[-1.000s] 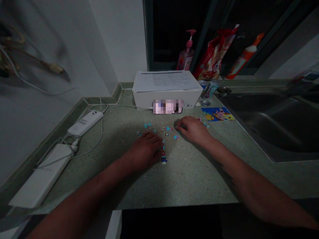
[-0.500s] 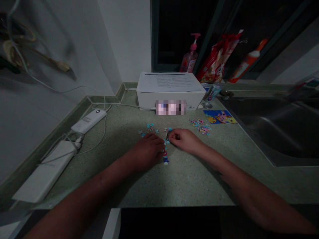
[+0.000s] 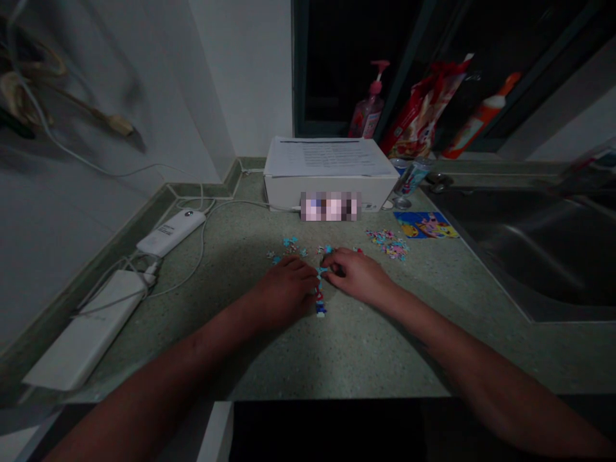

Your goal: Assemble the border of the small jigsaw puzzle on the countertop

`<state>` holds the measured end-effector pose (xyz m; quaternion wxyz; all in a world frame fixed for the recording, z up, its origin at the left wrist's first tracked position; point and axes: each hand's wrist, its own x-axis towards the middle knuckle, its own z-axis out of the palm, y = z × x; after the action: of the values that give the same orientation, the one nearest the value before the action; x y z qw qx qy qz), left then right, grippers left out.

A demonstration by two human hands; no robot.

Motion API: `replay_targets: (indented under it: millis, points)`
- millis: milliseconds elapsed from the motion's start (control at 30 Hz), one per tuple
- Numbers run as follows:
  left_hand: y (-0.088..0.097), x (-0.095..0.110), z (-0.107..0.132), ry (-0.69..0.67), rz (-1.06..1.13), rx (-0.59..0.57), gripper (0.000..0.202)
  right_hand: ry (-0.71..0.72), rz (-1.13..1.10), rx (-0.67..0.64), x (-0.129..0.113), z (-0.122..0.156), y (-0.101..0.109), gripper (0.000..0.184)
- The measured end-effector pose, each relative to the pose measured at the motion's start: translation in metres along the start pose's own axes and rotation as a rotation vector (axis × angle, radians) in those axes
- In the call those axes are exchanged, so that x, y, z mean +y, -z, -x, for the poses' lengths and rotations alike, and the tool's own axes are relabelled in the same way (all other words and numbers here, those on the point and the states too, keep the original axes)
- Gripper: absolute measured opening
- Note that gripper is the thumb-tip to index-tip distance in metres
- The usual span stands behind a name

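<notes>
Small blue and pink puzzle pieces (image 3: pixel 290 244) lie scattered on a speckled green counter (image 3: pixel 356 346). A short joined strip of pieces (image 3: pixel 319 300) runs toward me between my hands. My left hand (image 3: pixel 283 292) rests curled on the counter, fingertips against the strip. My right hand (image 3: pixel 355 274) has its fingers curled and pinched at the strip's far end, touching a piece there. A second heap of pieces (image 3: pixel 389 244) lies to the right, beside a colourful picture card (image 3: pixel 425 225).
A white box (image 3: pixel 330 172) with a printed sheet stands behind the pieces. Two white power bricks (image 3: pixel 168 233) with cables lie at the left. A steel sink (image 3: pixel 539 250) is at the right. A pink pump bottle (image 3: pixel 366 109), a red bag and an orange bottle stand on the sill.
My right hand has come left from the right-hand pieces to the strip beside my left hand. The left hand has barely moved.
</notes>
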<state>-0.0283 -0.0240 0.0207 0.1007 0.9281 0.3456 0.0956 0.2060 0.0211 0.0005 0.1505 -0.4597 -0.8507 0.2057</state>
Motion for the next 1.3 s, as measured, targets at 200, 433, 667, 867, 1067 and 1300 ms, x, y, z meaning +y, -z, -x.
replay_targets:
  millis: [200, 433, 667, 867, 1067, 1300]
  points:
    - [0.001, 0.001, 0.000, 0.004, 0.009, 0.004, 0.010, 0.017, -0.004, 0.003, 0.002, 0.001, -0.003, 0.018]
    - [0.001, 0.001, -0.001, 0.008, -0.011, -0.013, 0.011, 0.002, 0.019, -0.006, -0.002, 0.002, -0.002, 0.014]
    - [0.001, 0.001, -0.001, 0.014, -0.003, -0.027, 0.012, -0.006, 0.041, 0.002, -0.006, 0.003, -0.002, 0.013]
    - [0.000, 0.000, 0.000, 0.004, 0.006, -0.004, 0.011, -0.023, 0.068, -0.010, -0.008, 0.005, -0.002, 0.014]
    - [-0.002, -0.001, 0.001, 0.000, 0.005, 0.006, 0.013, 0.000, 0.070, 0.000, -0.007, 0.006, -0.001, 0.012]
    - [-0.001, -0.001, 0.000, 0.005, 0.014, 0.000, 0.010, -0.016, 0.085, 0.007, -0.007, 0.006, -0.005, 0.015]
